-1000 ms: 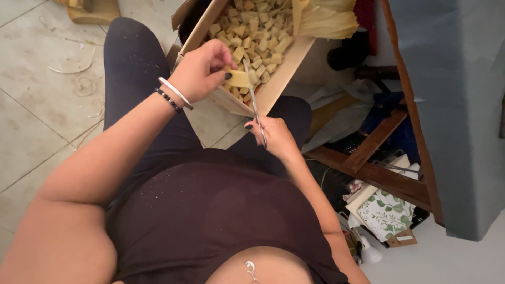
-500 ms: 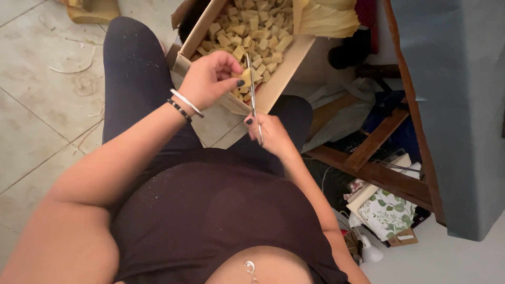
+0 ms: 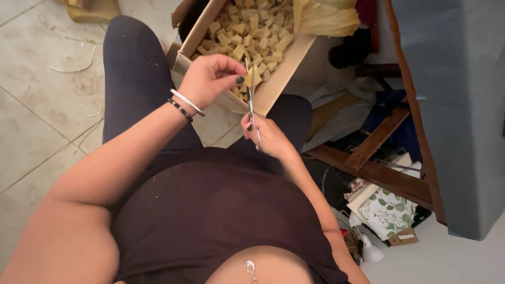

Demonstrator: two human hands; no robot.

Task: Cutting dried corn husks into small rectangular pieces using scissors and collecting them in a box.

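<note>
Head view: left hand [image 3: 208, 79] pinches a small yellow piece [image 3: 253, 77] over the cardboard box [image 3: 279, 79] of cut pieces. Right hand [image 3: 265, 135] grips scissors [image 3: 251, 105], blades pointing up beside that piece. Box rests on the person's lap, above the tiled floor [image 3: 37, 105].

The left hand [image 3: 208, 79] is raised in front of the body, with the forearm coming up from the lower left. Its fingers curl inward and the thumb and fingertips are pinched together. The nails are dark. On the left wrist sit a thin silver bangle and a dark beaded bracelet. The right hand [image 3: 267, 135] is lower, near the lap, its fingers closed in a grip, with the forearm running down to the right.
</note>
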